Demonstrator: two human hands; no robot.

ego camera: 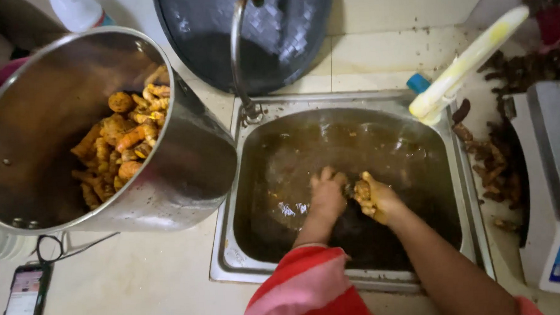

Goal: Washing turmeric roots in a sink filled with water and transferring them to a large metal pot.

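Nearest to us, our left hand (326,196) reaches out of a red and pink striped sleeve (309,287) into the steel sink (234,264), which is full of murky brown water (354,155). Its fingers curl down at the water's surface; whether they close on anything we cannot tell. Just beside it, our right hand (376,199) is clenched around a yellow-orange turmeric root (362,190), lifted just above the water near the middle of the basin.

To the left, on the pale counter, a phone (21,300) lies at the near corner. Above it a large steel pot (74,130) tilts toward us, holding a heap of washed orange turmeric pieces (125,144) against its lower wall.

On the right sits a white weighing scale (554,179), with dark unwashed roots (494,162) piled between it and the sink. Farther back, a curved tap (239,59) rises behind the basin, a yellow-stained white handle (469,61) slants over the far right corner, and a dark woven tray (244,28) leans against the tiled wall.
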